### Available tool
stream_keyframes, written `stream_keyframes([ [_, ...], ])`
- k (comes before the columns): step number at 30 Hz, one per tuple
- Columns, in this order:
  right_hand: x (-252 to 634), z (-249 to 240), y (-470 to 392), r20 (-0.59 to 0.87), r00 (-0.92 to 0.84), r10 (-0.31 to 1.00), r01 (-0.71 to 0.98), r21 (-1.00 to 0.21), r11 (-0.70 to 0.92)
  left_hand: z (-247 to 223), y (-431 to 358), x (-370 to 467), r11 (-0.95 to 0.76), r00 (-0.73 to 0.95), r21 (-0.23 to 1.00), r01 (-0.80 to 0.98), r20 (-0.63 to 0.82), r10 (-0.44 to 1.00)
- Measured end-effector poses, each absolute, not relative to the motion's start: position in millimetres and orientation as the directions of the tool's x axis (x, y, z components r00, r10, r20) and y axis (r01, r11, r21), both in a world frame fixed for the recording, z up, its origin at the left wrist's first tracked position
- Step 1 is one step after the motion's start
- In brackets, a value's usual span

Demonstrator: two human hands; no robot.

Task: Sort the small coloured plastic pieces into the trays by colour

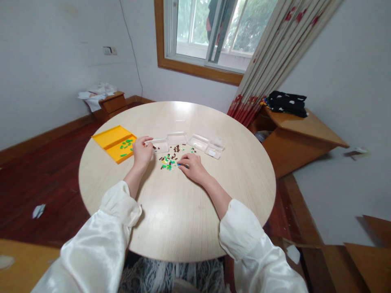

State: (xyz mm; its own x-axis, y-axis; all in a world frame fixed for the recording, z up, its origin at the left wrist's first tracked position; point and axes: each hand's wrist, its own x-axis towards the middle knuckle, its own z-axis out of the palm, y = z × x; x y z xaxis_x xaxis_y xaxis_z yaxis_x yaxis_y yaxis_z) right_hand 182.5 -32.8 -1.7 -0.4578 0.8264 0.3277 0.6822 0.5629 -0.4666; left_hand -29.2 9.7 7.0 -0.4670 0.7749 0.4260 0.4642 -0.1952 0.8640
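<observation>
Small building bricks (168,162) in green, brown, yellow and blue lie in a loose pile mid-table. My right hand (193,167) is at the pile's right side, fingers curled together. A bit of blue shows by its fingertips, too small to tell whether it is gripped. My left hand (143,152) hovers at the left end of a clear plastic tray (161,147) that has a few brown bricks in it. Its thumb and fingers are pinched, and what they hold is too small to make out. Beside it, an open yellow case (114,140) contains several green bricks.
More clear plastic boxes (177,137) stand behind the pile, and another open pair (200,142) sits to the right. All this rests on a round wooden table (180,219). A tilted wooden cabinet (302,140) with black cloth on it is at the right.
</observation>
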Motion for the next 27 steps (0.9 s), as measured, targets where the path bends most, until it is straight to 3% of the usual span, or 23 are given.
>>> stream_keyframes([
  [10, 180.8, 4.0, -33.3, 0.271, -0.492, 0.827, 0.696, -0.448, 0.561, 8.3, 6.2, -26.9, -0.191, -0.466, 0.854, 0.483, 0.436, 0.77],
  [20, 183.1, 0.5, -29.3, 0.39, -0.373, 0.842, 0.654, -0.533, 0.537, 8.9, 5.1, -24.1, -0.211, -0.457, 0.871, 0.443, 0.422, 0.783],
  [27, 182.7, 2.6, -32.5, 0.36, -0.549, 0.754, 0.574, -0.493, 0.654, 15.2, 2.1, -20.2, -0.21, -0.442, 0.872, 0.441, 0.415, 0.795],
])
